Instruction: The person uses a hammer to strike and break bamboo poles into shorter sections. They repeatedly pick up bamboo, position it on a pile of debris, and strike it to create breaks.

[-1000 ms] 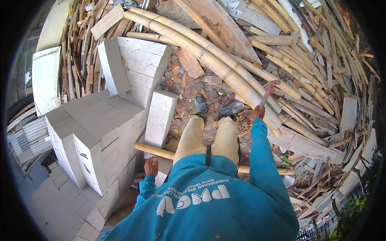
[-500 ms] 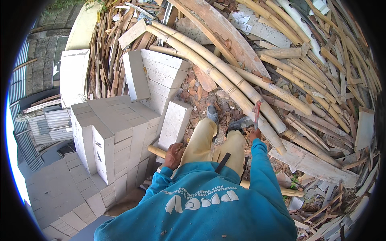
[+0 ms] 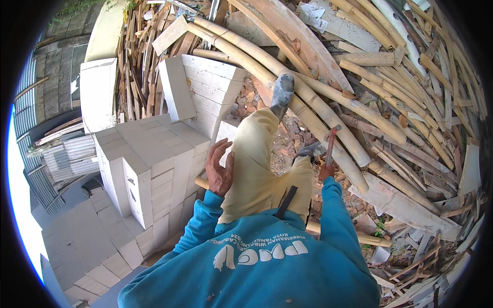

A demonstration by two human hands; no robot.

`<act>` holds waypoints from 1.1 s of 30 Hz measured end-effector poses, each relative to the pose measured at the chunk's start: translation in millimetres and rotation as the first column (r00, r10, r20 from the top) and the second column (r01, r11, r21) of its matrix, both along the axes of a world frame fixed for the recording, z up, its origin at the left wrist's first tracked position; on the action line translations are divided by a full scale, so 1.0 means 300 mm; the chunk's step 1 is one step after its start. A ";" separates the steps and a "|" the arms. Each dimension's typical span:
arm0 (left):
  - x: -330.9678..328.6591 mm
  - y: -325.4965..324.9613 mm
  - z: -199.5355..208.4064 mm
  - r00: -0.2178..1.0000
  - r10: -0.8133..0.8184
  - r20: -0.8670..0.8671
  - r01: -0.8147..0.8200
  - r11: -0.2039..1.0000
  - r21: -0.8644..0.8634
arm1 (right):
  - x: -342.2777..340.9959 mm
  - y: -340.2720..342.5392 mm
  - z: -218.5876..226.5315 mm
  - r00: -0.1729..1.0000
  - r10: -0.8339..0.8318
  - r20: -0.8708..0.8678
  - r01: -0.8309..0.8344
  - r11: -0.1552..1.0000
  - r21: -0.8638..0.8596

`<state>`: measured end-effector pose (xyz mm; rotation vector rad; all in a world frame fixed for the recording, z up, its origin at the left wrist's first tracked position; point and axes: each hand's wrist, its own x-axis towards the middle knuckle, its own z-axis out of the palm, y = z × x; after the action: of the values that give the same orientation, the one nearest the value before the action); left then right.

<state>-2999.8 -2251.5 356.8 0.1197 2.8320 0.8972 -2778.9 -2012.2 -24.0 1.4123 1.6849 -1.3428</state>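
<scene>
Nearest the camera is a teal long-sleeved sweatshirt with white lettering (image 3: 257,267), filling the lower middle of the view. The left hand (image 3: 220,168) is raised above its teal cuff, fingers (image 3: 218,149) spread fairly wide and holding nothing, the palm just beside the thigh of pale yellow trousers (image 3: 254,164) and close to the edge of a stack of white rectangular masonry blocks (image 3: 149,159). The right hand (image 3: 325,171) has its fingers closed round the handle of a slim tool with a reddish-brown shaft and a small dark head (image 3: 331,143), which points upward and away over the rubble, just beside a thick pale bamboo pole (image 3: 308,108). A grey shoe (image 3: 310,150) sits just left of that hand on reddish broken debris (image 3: 287,136). Further out, the other leg is lifted, and its grey shoe (image 3: 282,94) is against the same bamboo pole. An upright white block (image 3: 175,88) leans by a short wall of white blocks (image 3: 215,90). Beyond lies a wide heap of bamboo poles and splintered wooden planks (image 3: 411,92)
</scene>
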 end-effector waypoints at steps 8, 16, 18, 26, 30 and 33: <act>0.016 0.031 -0.034 1.000 -0.004 0.009 0.004 1.000 -0.011 | 0.038 -0.053 -0.071 0.886 -0.460 0.056 0.447 0.817 -0.364; 0.049 0.019 -0.030 0.999 -0.054 -0.005 0.053 0.993 -0.107 | 0.011 0.016 -0.138 0.920 -0.379 0.105 0.391 0.856 -0.337; 0.062 0.025 -0.028 0.997 -0.072 -0.016 0.070 0.992 -0.107 | 0.020 0.001 -0.140 0.925 -0.365 0.103 0.375 0.843 -0.384; 0.151 -0.005 -0.011 0.995 -0.101 -0.024 0.096 0.980 -0.172 | 0.193 -0.282 -0.172 0.987 0.076 0.141 -0.096 0.985 0.143; 0.188 -0.047 -0.006 0.994 -0.101 -0.028 0.094 0.976 -0.195 | 0.245 -0.349 -0.200 0.999 0.004 0.040 -0.009 0.993 0.122; 0.216 -0.068 -0.011 0.996 -0.090 -0.011 0.085 0.970 -0.226 | 0.229 -0.336 -0.164 0.988 -0.119 0.096 0.123 0.992 -0.028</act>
<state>-2935.1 -2272.0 353.6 0.2240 2.8974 0.5540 -2710.3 -2112.9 -73.2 1.5550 1.5305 -1.3415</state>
